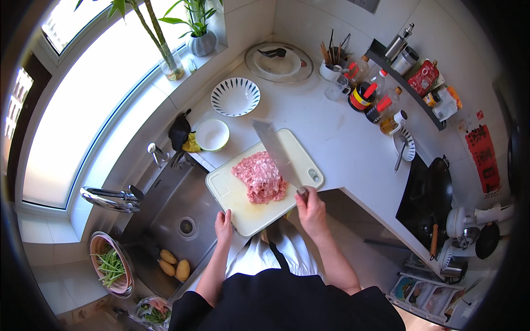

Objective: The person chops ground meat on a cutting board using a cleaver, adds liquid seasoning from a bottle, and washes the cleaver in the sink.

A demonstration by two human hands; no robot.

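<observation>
Minced raw meat [263, 178] lies in a heap on a pale cutting board [244, 221], which reaches over the counter's edge beside the sink. My right hand [311, 211] grips the handle of a cleaver [275, 151]; its broad blade, slightly blurred, slants up and left along the heap's right side. At the board's lower left edge, my left hand [224, 223] holds the rim, thumb on top, fingers mostly hidden.
A white bowl [212, 135] and patterned dish [235, 97] stand beyond the board. Left is a steel sink [165, 219] with potatoes [182, 270], a faucet [109, 198] and a basket of green beans [111, 265]. Sauce bottles [361, 96] and a wok [439, 182] are right.
</observation>
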